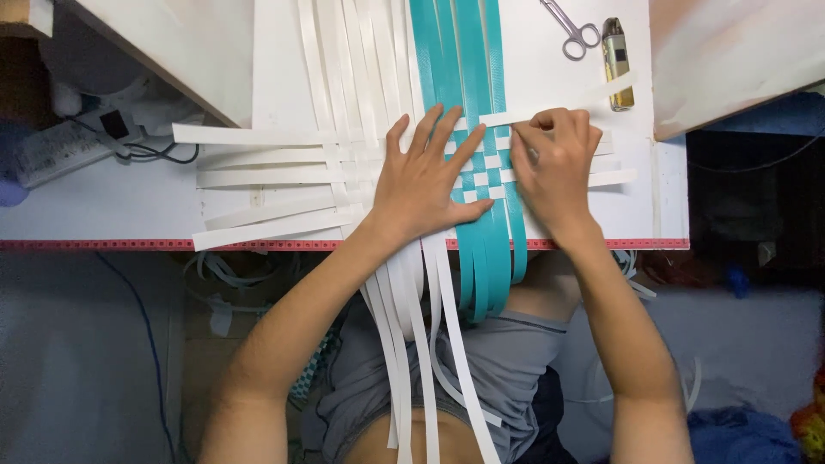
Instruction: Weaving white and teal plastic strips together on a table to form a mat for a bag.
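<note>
I observe a white table (103,202) with a red edge strip along its near side, filling the upper half of the head view. Across it lies a partly woven mat: long white strips (258,135) run crosswise and lengthwise, and a band of teal strips (455,51) runs lengthwise through the middle, its ends hanging over the table edge toward the person's lap.

Both forearms reach up from the bottom of the view, converging on the weave. The left hand (425,176) lies flat, palm down, fingers spread wide, pressing on the crossing of white and teal strips. The right hand (554,163) sits just beside it, curled, with fingertips bunched and pinching a white cross strip (494,120) at the right edge of the teal band. I cannot tell how firmly it grips.

At the far right of the table I note metal scissors (574,33) and, just beside them, a small gold-coloured oblong device (616,62). A white power strip (60,146) with cables rests at the far left.
</note>
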